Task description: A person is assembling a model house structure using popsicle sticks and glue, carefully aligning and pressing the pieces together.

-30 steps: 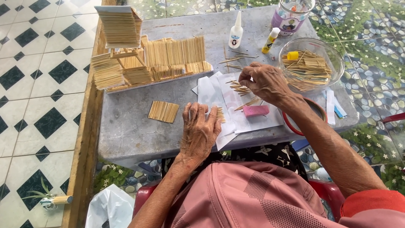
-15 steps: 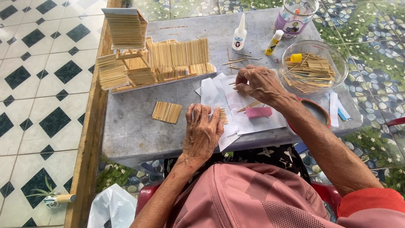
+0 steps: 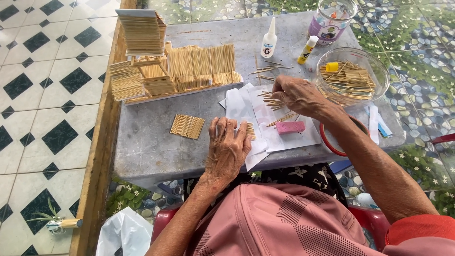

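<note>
My left hand (image 3: 228,148) lies flat on a small mat of joined thin wooden sticks (image 3: 250,130) on white paper (image 3: 265,124), pressing it down. My right hand (image 3: 297,95) hovers over a loose bunch of sticks (image 3: 271,100) on the paper, fingers pinched on them. A finished stick mat (image 3: 187,126) lies to the left on the grey table (image 3: 156,147). A pink block (image 3: 290,127) rests on the paper below my right hand.
Stacks of stick mats (image 3: 175,66) fill the table's far left. A white glue bottle (image 3: 269,40), a small yellow-capped bottle (image 3: 307,50), a jar (image 3: 330,21) and a clear bowl of sticks (image 3: 351,76) stand at the back right. A red ring (image 3: 329,142) lies under my forearm.
My right hand has shifted slightly left over the loose sticks. My left hand stays pressed on the stick mat.
</note>
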